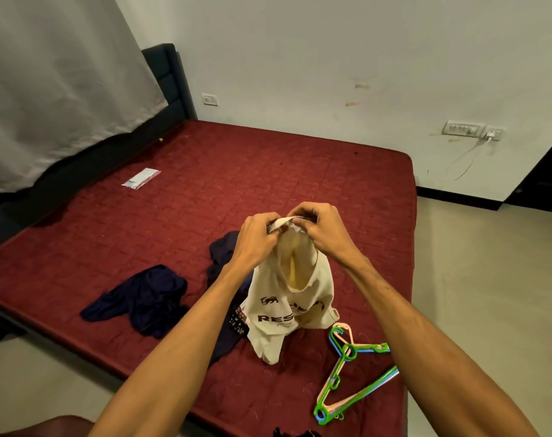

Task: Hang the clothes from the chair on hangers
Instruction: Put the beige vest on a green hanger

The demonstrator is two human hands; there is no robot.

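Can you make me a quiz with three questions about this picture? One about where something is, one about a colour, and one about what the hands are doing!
1. Where do the hangers lie?
A. On the floor
B. On the red mattress, to the right of the T-shirt
C. On a hook on the wall

2. What colour is the T-shirt being held up?
A. Cream
B. Bright green
C. Red

3. What are the left hand and the right hand doing?
A. Both hang loose
B. One holds a hanger
C. Both grip the top of the T-shirt

Answers:
1 B, the hangers lie on the mattress near its front right edge.
2 A, the cloth is cream with dark print.
3 C, both hands clutch the shirt's top edge.
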